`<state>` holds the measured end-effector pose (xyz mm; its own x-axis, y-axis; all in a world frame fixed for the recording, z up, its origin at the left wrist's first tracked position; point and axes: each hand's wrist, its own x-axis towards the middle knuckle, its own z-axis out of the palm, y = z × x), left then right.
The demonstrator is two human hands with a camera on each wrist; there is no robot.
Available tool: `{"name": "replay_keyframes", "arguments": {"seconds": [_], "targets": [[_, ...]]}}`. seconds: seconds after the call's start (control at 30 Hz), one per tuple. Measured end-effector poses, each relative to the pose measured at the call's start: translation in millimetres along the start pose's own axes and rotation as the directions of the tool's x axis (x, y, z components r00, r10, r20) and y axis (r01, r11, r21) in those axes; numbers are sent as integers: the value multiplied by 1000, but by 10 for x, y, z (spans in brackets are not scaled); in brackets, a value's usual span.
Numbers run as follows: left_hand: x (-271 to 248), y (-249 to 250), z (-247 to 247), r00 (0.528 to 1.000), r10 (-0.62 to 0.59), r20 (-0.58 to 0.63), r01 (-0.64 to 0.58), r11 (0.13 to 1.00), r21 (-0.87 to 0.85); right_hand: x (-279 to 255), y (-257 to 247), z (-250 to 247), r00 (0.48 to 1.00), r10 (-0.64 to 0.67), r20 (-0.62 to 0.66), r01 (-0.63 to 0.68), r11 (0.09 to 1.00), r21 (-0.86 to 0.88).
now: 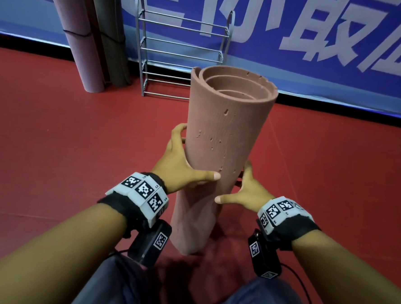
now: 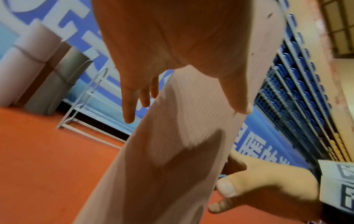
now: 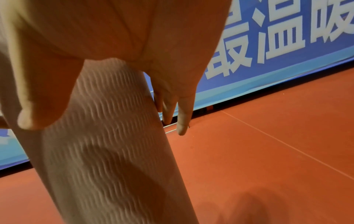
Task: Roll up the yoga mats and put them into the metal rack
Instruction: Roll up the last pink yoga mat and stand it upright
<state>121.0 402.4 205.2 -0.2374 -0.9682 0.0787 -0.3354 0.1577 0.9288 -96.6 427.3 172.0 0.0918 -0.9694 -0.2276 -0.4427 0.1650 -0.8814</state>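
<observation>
**Rolled mat is steadied upright ahead of the rack**

At eleven o'clock in the head view, three rolled mats [image 1: 77,38] are seen leaning against the blue banner [image 1: 330,42], a dark band visible around the pink one. Just to their right, at twelve o'clock, the metal rack [image 1: 180,54] is stood against the same banner, its rails bare where they can be seen. At the centre, the terracotta yoga mat [image 1: 221,139] is held on end and tilted slightly, its lower end on or just above the red floor [image 1: 54,143]; contact cannot be told. The left hand [image 1: 182,164] is wrapped around the roll's left side, thumb across the front and fingers spread behind. Lower, at four o'clock from it, the right hand [image 1: 246,192] is cupped against the roll's right side, thumb out and fingers straight along the mat.

The coil is loose at the top, so pressure is best kept on the outer flap, lest it unwind while the roll is carried and lowered between the rails.

Large white Chinese characters are printed on the banner; "最温暖" is read in the right wrist view. Square coded markers are worn on both wristbands.
</observation>
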Motion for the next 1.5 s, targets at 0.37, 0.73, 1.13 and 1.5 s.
{"name": "replay_keyframes", "arguments": {"seconds": [0.37, 0.73, 1.13, 1.5], "targets": [[92, 381, -151, 1000, -18, 19, 17, 999, 40, -96, -259, -385, 1000, -21, -20, 22, 1000, 17], [12, 438, -271, 998, -5, 59, 9, 998, -58, -116, -559, -483, 985, -167, 41, 165, 985, 50], [162, 429, -311, 999, 46, 23, -40, 978, -205, -40, -634, -408, 975, -204, -89, 211, 975, 74], [46, 316, -175, 987, 94, 129, -71, 982, -172, -113, -447, -330, 980, -200, 1, 200, 980, 16]]}}
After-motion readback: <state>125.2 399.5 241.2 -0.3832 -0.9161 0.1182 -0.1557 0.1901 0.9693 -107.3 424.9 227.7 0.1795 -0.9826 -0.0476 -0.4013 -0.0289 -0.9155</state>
